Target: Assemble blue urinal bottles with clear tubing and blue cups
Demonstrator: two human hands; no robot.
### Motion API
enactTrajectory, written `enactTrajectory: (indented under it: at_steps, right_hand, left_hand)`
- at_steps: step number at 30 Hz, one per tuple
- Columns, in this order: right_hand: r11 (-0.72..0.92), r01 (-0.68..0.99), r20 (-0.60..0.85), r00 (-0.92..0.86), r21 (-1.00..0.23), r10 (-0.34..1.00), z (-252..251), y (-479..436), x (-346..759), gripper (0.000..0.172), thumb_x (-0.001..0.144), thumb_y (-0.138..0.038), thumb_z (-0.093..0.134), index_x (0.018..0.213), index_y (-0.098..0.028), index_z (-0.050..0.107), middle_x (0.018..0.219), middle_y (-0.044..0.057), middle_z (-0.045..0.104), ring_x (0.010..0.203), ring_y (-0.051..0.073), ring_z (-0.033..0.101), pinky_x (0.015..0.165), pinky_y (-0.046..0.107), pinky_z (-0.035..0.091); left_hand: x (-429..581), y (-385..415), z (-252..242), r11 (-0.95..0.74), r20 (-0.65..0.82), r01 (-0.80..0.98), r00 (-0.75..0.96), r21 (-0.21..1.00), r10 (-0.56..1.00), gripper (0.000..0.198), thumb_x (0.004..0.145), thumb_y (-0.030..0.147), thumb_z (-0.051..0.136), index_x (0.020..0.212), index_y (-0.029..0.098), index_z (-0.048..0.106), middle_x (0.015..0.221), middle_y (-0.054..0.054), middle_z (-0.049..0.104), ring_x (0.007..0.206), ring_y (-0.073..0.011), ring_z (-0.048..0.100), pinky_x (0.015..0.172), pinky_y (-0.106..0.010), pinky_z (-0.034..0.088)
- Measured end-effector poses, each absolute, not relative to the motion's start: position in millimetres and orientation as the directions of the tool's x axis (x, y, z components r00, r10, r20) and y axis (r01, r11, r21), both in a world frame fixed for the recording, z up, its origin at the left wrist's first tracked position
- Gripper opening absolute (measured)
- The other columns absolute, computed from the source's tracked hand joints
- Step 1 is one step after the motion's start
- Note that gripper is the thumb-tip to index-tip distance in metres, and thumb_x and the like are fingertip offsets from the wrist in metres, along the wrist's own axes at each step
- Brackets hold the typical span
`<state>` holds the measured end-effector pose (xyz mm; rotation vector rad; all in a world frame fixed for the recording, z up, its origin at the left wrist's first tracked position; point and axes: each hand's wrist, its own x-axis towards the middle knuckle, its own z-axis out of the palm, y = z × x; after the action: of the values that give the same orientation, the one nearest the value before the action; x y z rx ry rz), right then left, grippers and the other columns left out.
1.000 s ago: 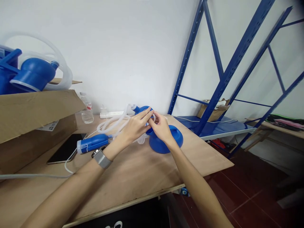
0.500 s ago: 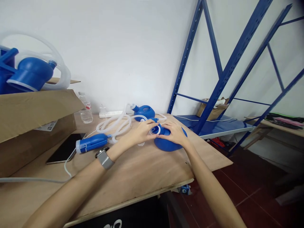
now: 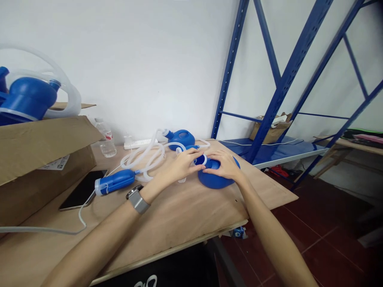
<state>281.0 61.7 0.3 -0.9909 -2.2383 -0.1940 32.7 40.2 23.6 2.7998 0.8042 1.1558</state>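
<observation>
A round blue plastic bottle (image 3: 216, 182) lies on the table with its neck pointing left. A white ring (image 3: 205, 160) circles the neck, beside a blue opening. My left hand (image 3: 183, 166) is closed at the mouth end, with thumb and fingers on either side of the neck. My right hand (image 3: 224, 164) grips the bottle just behind the white ring, thumb below and fingers over the top. Behind my left hand, a translucent cap-like piece (image 3: 182, 180) is partly hidden. A second blue bottle (image 3: 182, 139) with a handle stands farther back.
Translucent tubing (image 3: 149, 159) coils left of my hands, joined to a blue cylinder (image 3: 116, 181). A phone (image 3: 82, 190), a water bottle (image 3: 106, 139) and a power strip (image 3: 142, 143) lie around it. A cardboard box (image 3: 44, 147) stands left; a blue rack (image 3: 278, 95) rises right.
The view has shifted slightly. My hands stay at the bottle's neck, and the white ring now shows more to the right, with the blue opening turned a little differently.
</observation>
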Motion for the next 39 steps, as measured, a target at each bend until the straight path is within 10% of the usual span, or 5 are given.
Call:
enactTrajectory:
  at_steps: [26,39]
  right_hand:
    - [0.706,0.656,0.705,-0.366,-0.268,0.608,14.5,59.4,328.9,0.046,0.078,-0.066,0.076,0.102,-0.028,0.082,0.106,0.008,0.08,0.1,0.033,0.071,0.099,0.051,0.049]
    - [0.695,0.656,0.709,-0.336,-0.296,0.62,12.1,48.7,294.8,0.046,0.076,-0.063,0.08,0.104,-0.026,0.082,0.096,0.008,0.078,0.089,0.028,0.068,0.087,0.045,0.054]
  left_hand:
    - [86.5,46.6,37.6,-0.9,0.694,0.328,0.576,0.288,0.432,0.052,0.097,0.037,0.065,0.146,0.02,0.058,0.153,-0.015,0.056,0.139,-0.0296,0.057,0.112,-0.048,0.051]
    - [74.1,46.5,-10.7,-0.859,0.814,0.512,0.507,-0.021,0.282,0.054,0.106,0.027,0.046,0.159,0.018,0.037,0.16,-0.019,0.045,0.154,-0.0268,0.034,0.122,-0.049,0.04]
